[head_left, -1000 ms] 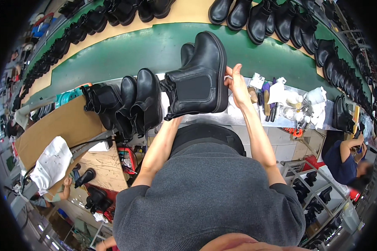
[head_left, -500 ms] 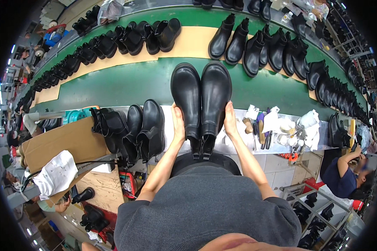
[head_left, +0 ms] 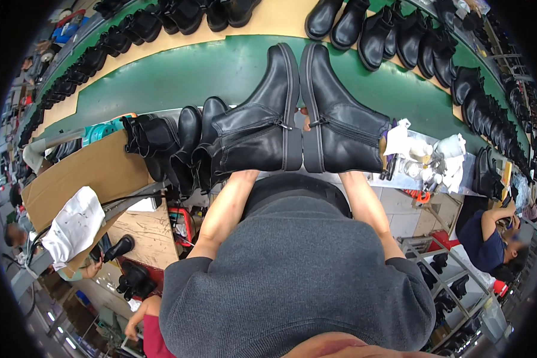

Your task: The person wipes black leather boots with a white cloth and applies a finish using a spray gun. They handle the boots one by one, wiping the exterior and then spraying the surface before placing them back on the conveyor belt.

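Two black leather ankle boots are held up in front of me, soles turned toward each other and toes pointing away. On the left boot (head_left: 253, 134) and the right boot (head_left: 346, 137), the side with the zip faces up. My left hand is behind the left boot and hidden by it; only the forearm shows below. My right hand (head_left: 305, 119) grips the right boot from beneath, with a few fingertips showing in the gap between the soles. The boots appear fastened, their zip pulls near the heels.
Rows of black boots (head_left: 376, 39) stand on tan card along the green bench (head_left: 179, 77). More boots (head_left: 188, 131) crowd my left, beside a cardboard sheet (head_left: 89, 167) and white cloth (head_left: 74, 224). White rags (head_left: 450, 146) and tools lie at right. Co-workers (head_left: 489, 238) are nearby.
Both boots have turned from vamps up and side by side to lying on their sides, soles facing and shafts spread outward. My hands have passed behind them, and the view has shifted.
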Tool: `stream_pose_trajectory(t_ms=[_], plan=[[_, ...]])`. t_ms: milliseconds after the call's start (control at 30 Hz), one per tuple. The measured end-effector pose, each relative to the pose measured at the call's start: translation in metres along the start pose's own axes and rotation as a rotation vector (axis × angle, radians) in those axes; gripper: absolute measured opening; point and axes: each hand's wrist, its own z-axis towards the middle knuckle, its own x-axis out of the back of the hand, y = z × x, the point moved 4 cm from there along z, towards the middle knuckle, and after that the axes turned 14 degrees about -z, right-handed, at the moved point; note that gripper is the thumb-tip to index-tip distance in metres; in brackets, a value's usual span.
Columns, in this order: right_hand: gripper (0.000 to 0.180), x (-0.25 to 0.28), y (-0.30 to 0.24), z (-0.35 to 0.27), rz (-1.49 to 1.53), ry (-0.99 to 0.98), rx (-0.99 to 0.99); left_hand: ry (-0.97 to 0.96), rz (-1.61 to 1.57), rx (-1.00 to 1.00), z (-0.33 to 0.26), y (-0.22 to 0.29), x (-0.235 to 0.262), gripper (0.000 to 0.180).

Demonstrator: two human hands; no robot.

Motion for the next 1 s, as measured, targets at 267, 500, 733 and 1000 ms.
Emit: stream_pose_trajectory(t_ms=[267, 500, 733, 1000], plan=[[0.057, 0.010, -0.050, 0.010, -0.855, 0.438, 0.173, 0.215, 0.504, 0.027, 0.016, 0.036, 0.015, 0.057], [0.068, -0.015, -0.091, -0.006, -1.771, 0.668, 0.289, -0.118, 0.948, 0.198, -0.003, 0.071, -0.030, 0.099], [0.046, -0.014, -0.040, 0.002, -0.412, 0.216, 0.009, -0.110, 0.310, 0.115, 0.000, 0.057, -0.011, 0.082], [0.057, -0.046, -0.013, 0.025, -0.156, 0.466, -0.005, 0.226, -0.143, 0.107, 0.024, 0.026, -0.011, 0.058]])
